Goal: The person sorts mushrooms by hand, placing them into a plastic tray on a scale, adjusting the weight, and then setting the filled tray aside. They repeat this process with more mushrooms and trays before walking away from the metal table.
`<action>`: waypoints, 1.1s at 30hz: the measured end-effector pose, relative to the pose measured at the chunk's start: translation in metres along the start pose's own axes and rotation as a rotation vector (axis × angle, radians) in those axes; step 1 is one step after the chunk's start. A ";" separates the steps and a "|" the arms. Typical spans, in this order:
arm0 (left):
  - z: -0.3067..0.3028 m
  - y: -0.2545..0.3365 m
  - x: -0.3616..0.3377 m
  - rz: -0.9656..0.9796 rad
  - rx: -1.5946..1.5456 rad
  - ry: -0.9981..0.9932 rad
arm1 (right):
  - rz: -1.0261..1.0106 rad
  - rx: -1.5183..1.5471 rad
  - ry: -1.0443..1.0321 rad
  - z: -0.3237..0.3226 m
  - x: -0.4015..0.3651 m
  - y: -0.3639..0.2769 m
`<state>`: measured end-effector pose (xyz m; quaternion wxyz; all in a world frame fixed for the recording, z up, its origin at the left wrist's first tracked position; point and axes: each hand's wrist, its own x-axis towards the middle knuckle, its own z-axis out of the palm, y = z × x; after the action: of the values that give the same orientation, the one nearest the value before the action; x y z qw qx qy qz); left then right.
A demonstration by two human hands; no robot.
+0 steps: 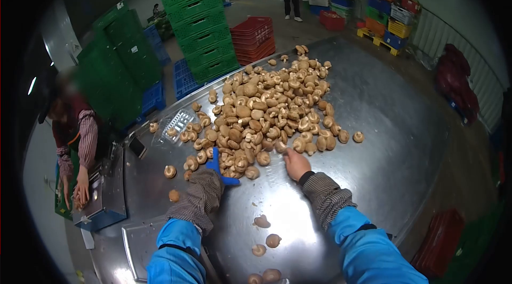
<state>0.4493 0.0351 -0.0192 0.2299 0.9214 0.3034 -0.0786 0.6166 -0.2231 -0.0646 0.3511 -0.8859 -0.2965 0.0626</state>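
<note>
The mushroom (280,147) of note is at the center of the frame, on the near edge of the pile (266,108). It lies just beyond and slightly left of the fingertips of the right hand (297,166), which is the nearer hand. The right fingers point up and left toward it and appear to touch it; whether they pinch it cannot be told. The left hand (214,165), in a blue glove, is at the pile's lower left edge, its fingers extended up the frame and its thumb spread wide to the right.

The mushroom's cap appears roundish, with no clear long axis; its stem direction cannot be determined. The pile's long axis runs from the lower middle toward the upper right, away from the hands. Loose mushrooms (273,240) lie on the bench (368,124) at bottom center. A clear tray (181,116) lies left of the pile.
</note>
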 end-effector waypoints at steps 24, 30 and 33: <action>0.083 0.112 -0.145 0.409 -0.315 0.152 | 0.466 1.168 0.056 0.014 -0.137 -0.034; 0.074 0.101 -0.166 -0.165 -1.268 -0.033 | 0.365 1.099 0.091 0.008 -0.175 -0.050; 0.074 0.068 -0.168 -0.025 -1.265 0.018 | 0.188 0.799 0.149 0.007 -0.196 -0.086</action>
<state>0.3541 -0.1359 -0.0108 0.7266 0.6042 0.3038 0.1211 0.4132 -0.2810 -0.0322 0.6806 -0.7053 -0.1404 0.1406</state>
